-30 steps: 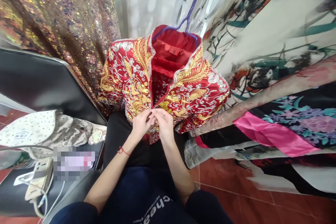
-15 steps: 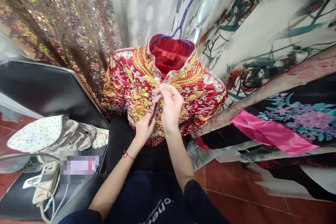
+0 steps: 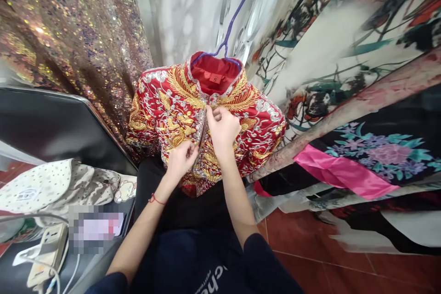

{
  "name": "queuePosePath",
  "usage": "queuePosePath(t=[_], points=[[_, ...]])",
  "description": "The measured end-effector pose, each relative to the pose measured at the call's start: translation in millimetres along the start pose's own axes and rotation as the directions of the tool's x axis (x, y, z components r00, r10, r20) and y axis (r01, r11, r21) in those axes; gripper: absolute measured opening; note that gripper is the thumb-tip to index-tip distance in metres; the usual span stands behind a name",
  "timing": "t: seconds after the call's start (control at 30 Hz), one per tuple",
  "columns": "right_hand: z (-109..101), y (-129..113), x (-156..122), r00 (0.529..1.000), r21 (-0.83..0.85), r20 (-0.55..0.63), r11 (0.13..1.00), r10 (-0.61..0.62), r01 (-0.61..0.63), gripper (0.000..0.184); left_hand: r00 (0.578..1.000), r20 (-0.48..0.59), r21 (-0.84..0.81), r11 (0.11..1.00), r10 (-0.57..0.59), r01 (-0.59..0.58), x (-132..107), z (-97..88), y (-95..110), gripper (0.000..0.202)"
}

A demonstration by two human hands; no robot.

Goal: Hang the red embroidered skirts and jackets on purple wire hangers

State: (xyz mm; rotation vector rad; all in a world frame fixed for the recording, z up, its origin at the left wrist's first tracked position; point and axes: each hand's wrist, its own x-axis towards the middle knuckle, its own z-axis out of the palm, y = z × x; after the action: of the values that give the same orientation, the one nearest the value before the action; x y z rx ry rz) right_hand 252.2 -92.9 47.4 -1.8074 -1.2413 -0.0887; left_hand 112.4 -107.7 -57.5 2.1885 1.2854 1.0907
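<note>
A red jacket [image 3: 179, 124] with dense gold and silver embroidery hangs in front of me on a purple hanger [image 3: 231, 25]. Its stand collar shows a red lining and a small size label [image 3: 215, 78] marked S. Just below the collar, my right hand [image 3: 224, 129] pinches the jacket's front edge between thumb and curled fingers. Lower down and to the left, my left hand [image 3: 181, 163] is closed on the same front opening, a red string bracelet [image 3: 156, 199] on its wrist. The fingers hide whatever fastening lies under them.
Left stands a black chair [image 3: 44, 128], with a spotted cloth hat [image 3: 37, 186], a power strip [image 3: 47, 252] with cables and a blurred phone [image 3: 99, 227] near it. A sequined fabric [image 3: 79, 23] hangs behind. Printed and floral garments [image 3: 389, 151] crowd the right above the red tiled floor [image 3: 296, 243].
My hands have moved slightly apart, the left one lower along the jacket front. The right hand's fingers have curled in more. The whole view has shifted a little.
</note>
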Motion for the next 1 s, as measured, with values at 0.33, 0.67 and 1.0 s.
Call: queuePosePath(t=[0.33,0.67,1.0], points=[[-59.6,-1.7,7.4,0.922,0.077,0.001,0.919,-0.387,0.386,0.042,0.759,-0.607,0.107,0.971,0.234,-0.214,123.0,-108.6,-5.1,0.038],[-83.2,100.4,33.4,0.902,-0.164,-0.193,0.919,-0.386,0.358,0.055,0.858,-0.464,-0.082,0.954,0.219,-0.288,156.9,-120.1,-50.1,0.054],[-102.8,74.1,79.1,0.835,-0.253,-0.359,0.904,-0.418,0.343,0.059,0.735,-0.619,0.089,0.955,0.275,-0.282,182.2,-151.6,-19.5,0.048]])
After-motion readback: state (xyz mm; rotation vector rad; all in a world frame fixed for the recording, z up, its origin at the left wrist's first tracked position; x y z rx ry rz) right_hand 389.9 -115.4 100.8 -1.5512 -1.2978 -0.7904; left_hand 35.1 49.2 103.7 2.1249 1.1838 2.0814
